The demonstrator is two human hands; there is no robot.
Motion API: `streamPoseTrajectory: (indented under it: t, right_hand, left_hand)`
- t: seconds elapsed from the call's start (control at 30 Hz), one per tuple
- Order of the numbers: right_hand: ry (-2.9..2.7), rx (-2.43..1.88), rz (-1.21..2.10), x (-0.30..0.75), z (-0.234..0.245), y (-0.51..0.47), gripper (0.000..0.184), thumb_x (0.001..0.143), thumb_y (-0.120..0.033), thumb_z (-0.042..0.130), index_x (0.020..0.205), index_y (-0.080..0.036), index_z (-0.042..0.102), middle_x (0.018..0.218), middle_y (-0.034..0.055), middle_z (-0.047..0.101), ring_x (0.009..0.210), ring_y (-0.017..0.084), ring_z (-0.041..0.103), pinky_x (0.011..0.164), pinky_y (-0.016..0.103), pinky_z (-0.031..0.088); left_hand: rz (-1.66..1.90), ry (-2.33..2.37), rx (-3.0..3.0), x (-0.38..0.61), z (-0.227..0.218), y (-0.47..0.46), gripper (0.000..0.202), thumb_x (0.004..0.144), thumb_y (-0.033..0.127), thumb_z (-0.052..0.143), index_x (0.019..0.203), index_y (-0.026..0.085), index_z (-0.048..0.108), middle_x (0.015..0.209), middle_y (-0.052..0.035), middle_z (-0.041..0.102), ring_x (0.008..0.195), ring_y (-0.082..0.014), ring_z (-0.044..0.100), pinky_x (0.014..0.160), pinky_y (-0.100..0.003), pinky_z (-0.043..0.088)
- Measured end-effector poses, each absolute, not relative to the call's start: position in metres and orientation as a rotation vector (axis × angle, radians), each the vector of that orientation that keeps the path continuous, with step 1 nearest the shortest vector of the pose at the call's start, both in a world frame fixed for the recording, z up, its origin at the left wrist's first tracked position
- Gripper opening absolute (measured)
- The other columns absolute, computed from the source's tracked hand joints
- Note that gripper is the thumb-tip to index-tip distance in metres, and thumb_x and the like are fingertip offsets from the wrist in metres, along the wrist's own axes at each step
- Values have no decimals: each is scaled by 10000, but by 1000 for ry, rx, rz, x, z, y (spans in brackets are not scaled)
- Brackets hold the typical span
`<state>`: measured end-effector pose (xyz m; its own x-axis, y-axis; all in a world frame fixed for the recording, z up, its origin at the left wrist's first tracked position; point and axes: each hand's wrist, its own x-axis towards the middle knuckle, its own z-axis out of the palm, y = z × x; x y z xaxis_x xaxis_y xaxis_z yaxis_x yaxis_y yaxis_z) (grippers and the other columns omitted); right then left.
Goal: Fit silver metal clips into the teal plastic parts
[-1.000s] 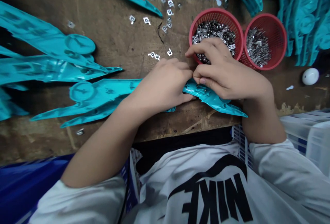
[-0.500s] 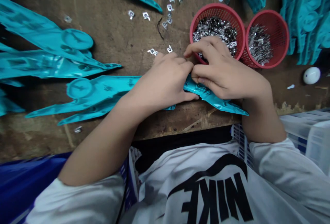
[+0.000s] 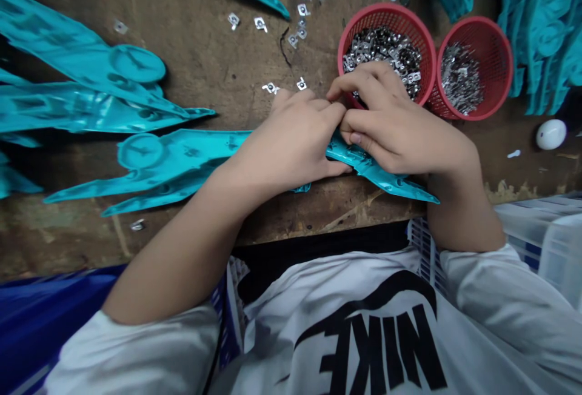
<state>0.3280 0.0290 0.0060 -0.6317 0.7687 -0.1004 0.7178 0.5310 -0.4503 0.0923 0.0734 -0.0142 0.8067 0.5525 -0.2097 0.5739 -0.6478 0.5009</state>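
A long teal plastic part (image 3: 191,148) with a round disc and pointed ends lies along the table's near edge. My left hand (image 3: 295,134) is closed over its middle, thumb along the near side. Close beside it, my right hand (image 3: 382,119) bends over the same part, thumb and index finger pinched together near its surface. Whatever sits in that pinch is hidden by the fingers. Beyond my right hand stands a red mesh basket (image 3: 341,43) of small metal clips, partly covered by the raised fingers.
A second red basket (image 3: 502,62) of small metal pieces touches the first. More teal parts (image 3: 91,68) lie at left, with others (image 3: 536,37) stacked at right. Loose metal clips (image 3: 260,24) are scattered over the wooden table (image 3: 191,37). A white rounded object (image 3: 551,134) sits far right.
The view has shifted slightly. Both hands stay in nearly the same place on the teal part, with only tiny finger movement.
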Motion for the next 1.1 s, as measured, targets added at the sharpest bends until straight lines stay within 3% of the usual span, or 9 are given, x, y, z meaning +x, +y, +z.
streamPoseTrajectory:
  t: [0.1, 0.27, 0.4, 0.57, 0.83, 1.1]
  right_hand:
    - [-2648, -1276, 694, 328, 6, 28, 246, 1164, -277, 512, 1157, -271, 758, 1751, 105, 598, 1661, 431, 458, 1388, 730, 435]
    - [-2610, -1270, 680, 325, 4, 26, 274, 1177, -297, 493, 1160, -296, 767, 1634, 96, 665, 1641, 422, 470, 1384, 743, 422]
    - [-2603, -1285, 671, 323, 2, 25, 315, 1200, -329, 459, 1130, -290, 764, 1671, 94, 642, 1662, 431, 458, 1397, 754, 401]
    - [-2571, -1284, 683, 325, 1, 26, 278, 1179, -309, 493, 1166, -306, 770, 1678, 87, 655, 1636, 425, 478, 1388, 763, 420]
    - [-2587, -1265, 671, 326, 2, 27, 259, 1146, -298, 534, 1117, -288, 791, 1665, 89, 669, 1621, 443, 490, 1365, 764, 447]
    - [-2565, -1315, 618, 319, -4, 23, 280, 1158, -293, 536, 1235, -303, 806, 1690, 107, 667, 1624, 460, 485, 1364, 800, 427]
  left_hand:
    - [68, 777, 2430, 89, -19, 74, 344, 991, 466, 818, 1260, 279, 712, 1387, -124, 820, 1420, -461, 705, 1240, -675, 550]
    - [53, 782, 2427, 87, -23, 75, 343, 1000, 437, 791, 1272, 244, 710, 1420, -173, 810, 1425, -493, 696, 1236, -729, 544]
    - [208, 740, 2402, 85, -31, 73, 419, 967, 451, 841, 1331, 296, 707, 1351, -127, 829, 1414, -466, 696, 1257, -715, 544]
    - [226, 731, 2378, 83, -33, 73, 452, 970, 452, 837, 1375, 311, 694, 1368, -137, 827, 1419, -485, 693, 1262, -749, 531]
    - [177, 736, 2393, 84, -30, 75, 434, 983, 456, 816, 1366, 301, 681, 1378, -122, 816, 1438, -482, 689, 1274, -724, 506]
    - [78, 793, 2391, 86, -28, 74, 415, 1002, 480, 798, 1345, 278, 679, 1427, -142, 796, 1466, -487, 660, 1272, -726, 487]
